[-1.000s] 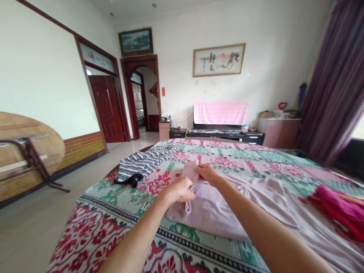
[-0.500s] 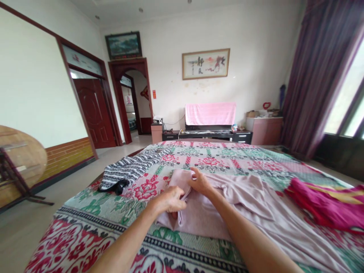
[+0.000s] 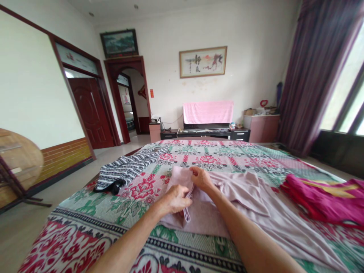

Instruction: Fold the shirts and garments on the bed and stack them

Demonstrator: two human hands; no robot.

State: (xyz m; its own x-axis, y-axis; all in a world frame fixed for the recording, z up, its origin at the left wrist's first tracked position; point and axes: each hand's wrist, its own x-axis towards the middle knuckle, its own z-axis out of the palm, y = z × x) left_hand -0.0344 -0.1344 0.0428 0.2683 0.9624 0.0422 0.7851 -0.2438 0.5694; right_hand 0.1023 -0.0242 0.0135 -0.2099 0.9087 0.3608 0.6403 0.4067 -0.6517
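A pale lilac garment (image 3: 241, 204) lies spread across the flowered bedspread (image 3: 91, 246). My left hand (image 3: 176, 199) is closed in a pinch on the garment's folded edge, where a thin loop of trim hangs down. My right hand (image 3: 200, 178) grips the same edge a little farther away, fingers curled over the cloth. Both forearms reach in from the bottom of the view.
A black-and-white striped garment (image 3: 127, 168) lies at the bed's left edge. A magenta cloth (image 3: 321, 201) lies at the right. Beyond the bed stand a low black cabinet (image 3: 204, 133) with a pink towel, doorways at left, a folded round wooden table (image 3: 17, 159) and purple curtains.
The view has swung a little to the right and the hands have shifted slightly along the lilac garment's edge, still gripping it.
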